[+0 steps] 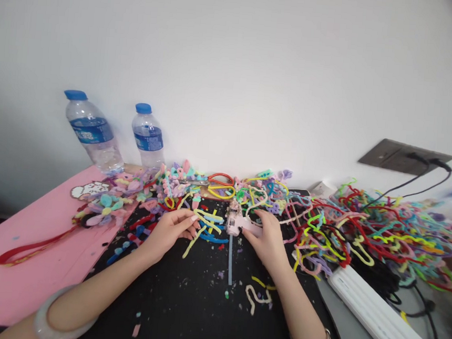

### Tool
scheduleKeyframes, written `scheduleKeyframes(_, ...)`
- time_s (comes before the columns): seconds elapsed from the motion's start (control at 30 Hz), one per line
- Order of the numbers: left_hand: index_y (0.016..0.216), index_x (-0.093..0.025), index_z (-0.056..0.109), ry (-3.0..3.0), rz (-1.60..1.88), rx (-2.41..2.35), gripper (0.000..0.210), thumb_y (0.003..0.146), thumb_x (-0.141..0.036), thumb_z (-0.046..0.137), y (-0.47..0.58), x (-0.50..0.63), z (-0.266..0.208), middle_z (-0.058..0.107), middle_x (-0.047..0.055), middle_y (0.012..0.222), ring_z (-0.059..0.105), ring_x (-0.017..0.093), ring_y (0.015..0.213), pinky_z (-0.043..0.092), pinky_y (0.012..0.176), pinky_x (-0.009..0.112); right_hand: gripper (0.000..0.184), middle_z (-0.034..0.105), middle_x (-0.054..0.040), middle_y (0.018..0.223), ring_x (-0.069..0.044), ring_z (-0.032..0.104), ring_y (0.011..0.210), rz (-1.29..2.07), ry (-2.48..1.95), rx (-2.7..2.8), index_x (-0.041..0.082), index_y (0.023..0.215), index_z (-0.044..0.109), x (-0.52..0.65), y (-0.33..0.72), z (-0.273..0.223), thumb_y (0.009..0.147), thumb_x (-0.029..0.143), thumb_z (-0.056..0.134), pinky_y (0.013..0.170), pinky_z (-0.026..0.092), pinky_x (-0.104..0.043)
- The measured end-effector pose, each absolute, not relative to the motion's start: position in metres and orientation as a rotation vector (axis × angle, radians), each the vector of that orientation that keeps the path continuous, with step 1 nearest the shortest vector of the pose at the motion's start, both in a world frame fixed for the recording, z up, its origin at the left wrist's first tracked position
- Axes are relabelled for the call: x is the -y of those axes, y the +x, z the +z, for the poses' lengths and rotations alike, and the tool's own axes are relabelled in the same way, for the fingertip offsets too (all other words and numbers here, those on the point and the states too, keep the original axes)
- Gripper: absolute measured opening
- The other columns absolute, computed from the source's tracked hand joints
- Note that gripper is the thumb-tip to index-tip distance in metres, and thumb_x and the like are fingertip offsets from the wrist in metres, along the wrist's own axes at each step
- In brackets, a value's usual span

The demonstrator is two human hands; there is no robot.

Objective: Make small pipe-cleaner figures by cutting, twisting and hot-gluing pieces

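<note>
My left hand (175,226) is closed in a pinch on a pale yellow pipe cleaner (193,243), with more yellow and light blue pieces crossing just beyond the fingertips. To its right lies a pale pink glue gun (234,224), its handle between the thumb and fingers of my right hand (265,236). A translucent glue stick (230,262) juts from the gun toward me. Blue pipe cleaner pieces (214,238) rest on the black mat (190,303) between my hands. The fingertips of my right hand are partly hidden.
Scissors with red and yellow handles (221,191) lie behind the gun. A tangled pipe cleaner heap (324,225) and a white power strip (385,318) are at right. Two water bottles (148,140) stand against the wall. A red strap (35,248) crosses pink sheets at left.
</note>
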State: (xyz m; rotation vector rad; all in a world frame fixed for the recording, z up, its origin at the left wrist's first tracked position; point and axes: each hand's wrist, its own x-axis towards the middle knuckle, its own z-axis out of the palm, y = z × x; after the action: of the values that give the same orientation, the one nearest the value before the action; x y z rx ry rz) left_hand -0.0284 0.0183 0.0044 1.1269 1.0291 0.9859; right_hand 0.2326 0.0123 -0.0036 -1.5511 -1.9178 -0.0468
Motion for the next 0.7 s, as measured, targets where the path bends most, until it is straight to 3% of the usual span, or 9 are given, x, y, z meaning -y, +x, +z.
scheduleKeyframes(0.17, 0.079, -0.014, 0.060, 1.141, 1.016, -1.027, 0.024, 0.079, -0.038, 0.059, -0.030, -0.019, 0.003, 0.058, 0.001, 0.070, 0.054, 0.011, 0.060, 0.046, 0.057, 0.021, 0.014, 0.059, -0.0091, 0.098, -0.022, 0.054, 0.096, 0.023, -1.433, 1.926, 0.018, 0.093, 0.059, -0.001, 0.220, 0.011, 0.081, 0.021, 0.054, 0.086, 0.043, -0.036)
scheduleKeyframes(0.43, 0.079, -0.014, 0.059, 1.123, 1.030, -1.055, 0.023, 0.078, -0.038, 0.060, -0.030, -0.020, 0.005, 0.057, -0.001, 0.064, 0.053, 0.010, 0.058, 0.043, 0.055, 0.020, 0.042, 0.061, -0.0132, 0.108, -0.031, 0.054, 0.102, 0.032, -1.748, 1.895, 0.017, 0.115, 0.050, -0.008, 0.225, -0.008, 0.077, 0.034, 0.057, 0.084, 0.040, -0.049)
scheduleKeyframes(0.53, 0.079, -0.015, 0.060, 1.117, 1.034, -1.052, 0.023, 0.078, -0.038, 0.060, -0.031, -0.020, 0.005, 0.057, -0.001, 0.066, 0.053, 0.010, 0.059, 0.043, 0.056, 0.020, 0.050, 0.058, -0.0168, 0.114, -0.030, 0.053, 0.106, 0.084, -1.711, 1.844, 0.014, 0.121, 0.045, -0.011, 0.230, -0.010, 0.078, 0.035, 0.056, 0.087, 0.041, -0.047)
scheduleKeyframes(0.7, 0.079, -0.015, 0.060, 1.111, 1.049, -1.052, 0.023, 0.077, -0.038, 0.061, -0.032, -0.021, 0.004, 0.057, -0.001, 0.066, 0.053, 0.010, 0.059, 0.043, 0.056, 0.020, 0.030, 0.061, -0.0148, 0.106, -0.027, 0.056, 0.101, 0.067, -1.688, 1.660, 0.014, 0.110, 0.051, -0.015, 0.240, 0.000, 0.083, 0.024, 0.044, 0.085, 0.044, -0.041)
